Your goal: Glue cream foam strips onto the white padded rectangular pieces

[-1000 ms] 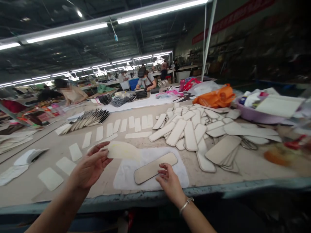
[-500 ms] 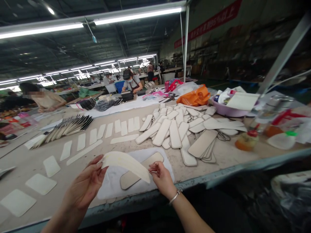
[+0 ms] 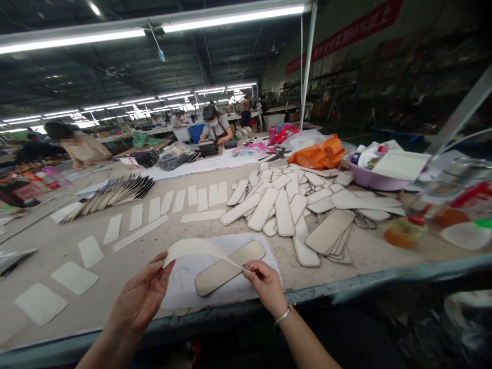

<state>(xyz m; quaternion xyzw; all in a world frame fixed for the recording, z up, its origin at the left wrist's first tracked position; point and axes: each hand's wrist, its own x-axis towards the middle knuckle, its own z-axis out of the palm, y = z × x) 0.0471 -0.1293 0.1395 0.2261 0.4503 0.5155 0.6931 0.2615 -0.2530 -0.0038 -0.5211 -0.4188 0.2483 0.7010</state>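
Cream strip point(image 3: 203, 247) arches in the air above a white cloth point(image 3: 179, 287), its bend probably due to being held only at its ends. The left hand point(image 3: 144, 289) grips one end between thumb and fingers; the right hand point(image 3: 266, 285) pinches the other, leaving the middle untouched. Beneath, a beige panel point(image 3: 217, 279) lies aslant on the cloth, which perhaps shields it from the tabletop point(image 3: 123, 266). Leftward, small pale pieces point(image 3: 135, 217) lie spaced out, seemingly easy to lift singly; rightward, rounded panels point(image 3: 284, 214) overlap in a loose heap.
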